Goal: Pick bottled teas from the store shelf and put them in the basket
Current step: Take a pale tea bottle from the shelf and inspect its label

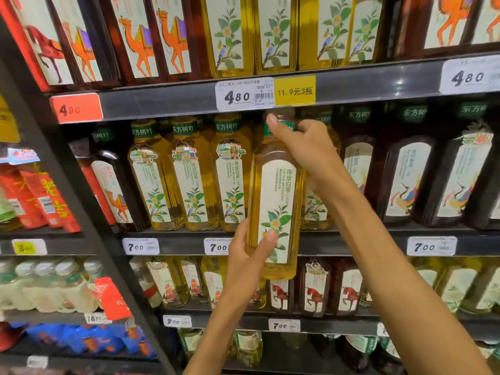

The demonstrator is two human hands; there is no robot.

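A tall bottle of yellow tea (pixel 276 185) with a white flower label hangs in front of the middle shelf, upright and slightly tilted. My right hand (pixel 300 150) grips its neck and green collar from the right. My left hand (pixel 249 255) holds the lower part, thumb across the label. Three matching yellow tea bottles (pixel 189 174) stand in a row on the shelf just left of it. No basket is in view.
Dark tea bottles with crane labels (pixel 405 180) fill the shelf to the right. The shelf edge above (pixel 162 104) carries price tags close over the bottle cap. Lower shelves hold more bottles (pixel 313 288). A black upright (pixel 81 212) divides off red packets at left.
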